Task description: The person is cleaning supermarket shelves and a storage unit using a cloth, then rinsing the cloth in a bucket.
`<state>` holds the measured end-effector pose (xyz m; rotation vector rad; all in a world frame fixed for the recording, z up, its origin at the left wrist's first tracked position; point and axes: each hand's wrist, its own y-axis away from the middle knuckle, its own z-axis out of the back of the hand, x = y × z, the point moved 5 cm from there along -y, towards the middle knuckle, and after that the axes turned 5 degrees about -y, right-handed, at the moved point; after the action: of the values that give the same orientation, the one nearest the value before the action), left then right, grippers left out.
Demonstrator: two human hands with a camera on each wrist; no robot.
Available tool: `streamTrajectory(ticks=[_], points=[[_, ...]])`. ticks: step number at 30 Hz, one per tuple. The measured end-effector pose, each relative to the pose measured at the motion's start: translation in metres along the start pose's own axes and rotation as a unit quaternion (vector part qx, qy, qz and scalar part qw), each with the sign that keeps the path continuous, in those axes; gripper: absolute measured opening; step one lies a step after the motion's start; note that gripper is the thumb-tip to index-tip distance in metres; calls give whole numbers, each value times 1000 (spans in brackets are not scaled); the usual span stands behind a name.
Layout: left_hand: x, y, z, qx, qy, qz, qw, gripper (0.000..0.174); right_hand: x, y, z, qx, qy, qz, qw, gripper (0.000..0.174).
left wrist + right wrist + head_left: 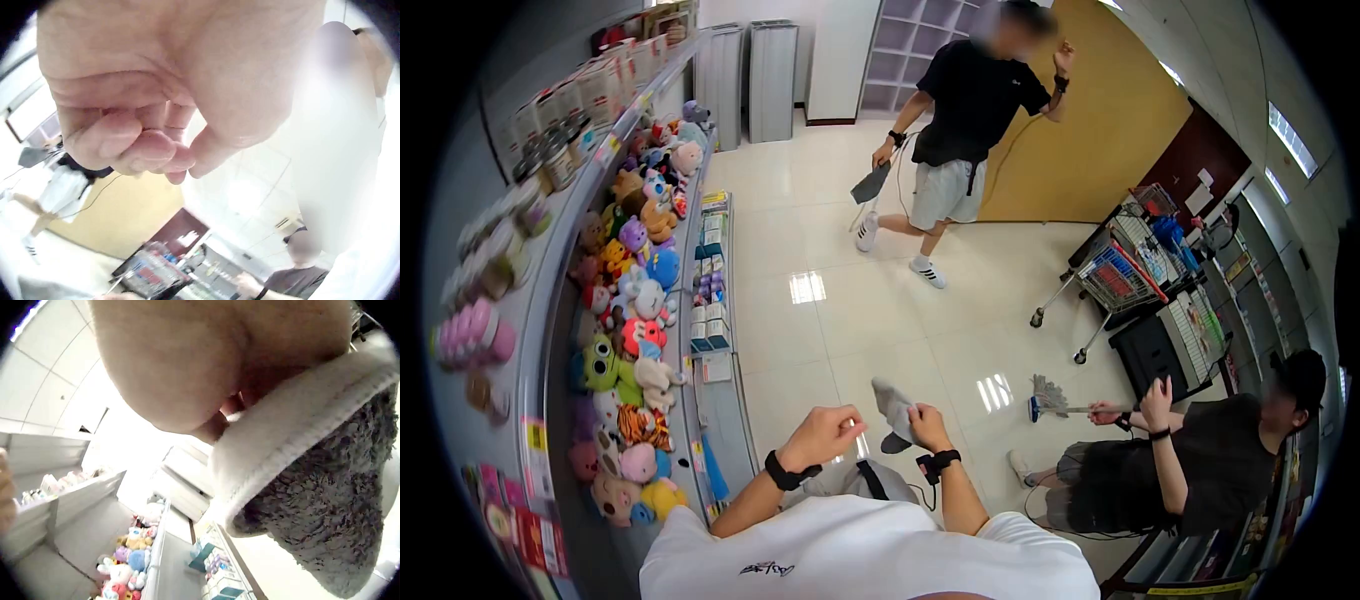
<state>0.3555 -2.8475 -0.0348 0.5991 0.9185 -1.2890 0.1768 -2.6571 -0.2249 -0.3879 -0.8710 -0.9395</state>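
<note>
The right hand (928,428) pinches a grey-and-white cloth (892,405) at its pale edge, its grip closed round the fabric, and the shaggy grey side hangs clear of the palm. The left hand (822,440) is raised just beside it, fingers loosely curled with the thumb near their tips, seemingly holding nothing.

Shelving (565,260) flanks the left side, with plush toys (640,370) crowded in its middle tier and small boxes (712,328) lower down. Ahead, a person in a black shirt (975,105) stands on the tiled floor (785,240) before a yellow panel (1100,110). To the right are a shopping cart (1115,275) and a second person (1220,460) gripping a mop (1050,392).

Yellow-topped shelf labels (537,440) are too small to read; dark script marks the white shirt (870,555), illegible too.
</note>
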Motion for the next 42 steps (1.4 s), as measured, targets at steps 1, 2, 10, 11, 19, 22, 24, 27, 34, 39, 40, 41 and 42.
streamTrajectory(ticks=[1, 2, 10, 11, 19, 22, 24, 27, 34, 39, 40, 41, 42], points=[[-31, -15, 14, 11, 22, -33, 999, 11, -3, -12, 6, -1, -2, -6, 1000, 37], [-61, -29, 32, -3, 15, -87, 996, 10, -10, -24, 13, -22, -12, -31, 999, 37], [-243, -118, 180, -172, -97, -323, 926, 24, -67, -162, 38, -37, -16, -84, 996, 35], [-250, -134, 190, -186, -80, -194, 960, 28, -70, -182, 39, -15, -34, -102, 994, 36], [-250, -251, 217, -264, -146, -120, 946, 29, -55, -364, 41, 34, 1, -4, 999, 38], [-236, -294, 220, -276, -150, -114, 943, 29, -59, -412, 46, 45, -20, -2, 999, 38], [-223, -322, 227, -278, -152, -117, 941, 30, -53, -446, 34, 44, -55, 6, 997, 37], [-200, -364, 242, -288, -151, -123, 938, 30, -45, -488, 21, 55, -68, -18, 996, 37], [-149, -463, 296, -285, -161, -106, 939, 31, -28, -577, 22, 48, -43, -47, 997, 37], [-120, -549, 340, -259, -181, -87, 945, 32, -18, -665, 67, 19, -2, -56, 998, 37], [-113, -568, 348, -252, -184, -89, 946, 32, -21, -682, 76, 0, -5, -75, 997, 37], [-105, -584, 357, -246, -183, -91, 948, 32, -22, -696, 81, -12, -2, -85, 996, 37], [-100, -600, 363, -236, -184, -93, 950, 32, -9, -704, 92, -43, -19, -77, 996, 38]])
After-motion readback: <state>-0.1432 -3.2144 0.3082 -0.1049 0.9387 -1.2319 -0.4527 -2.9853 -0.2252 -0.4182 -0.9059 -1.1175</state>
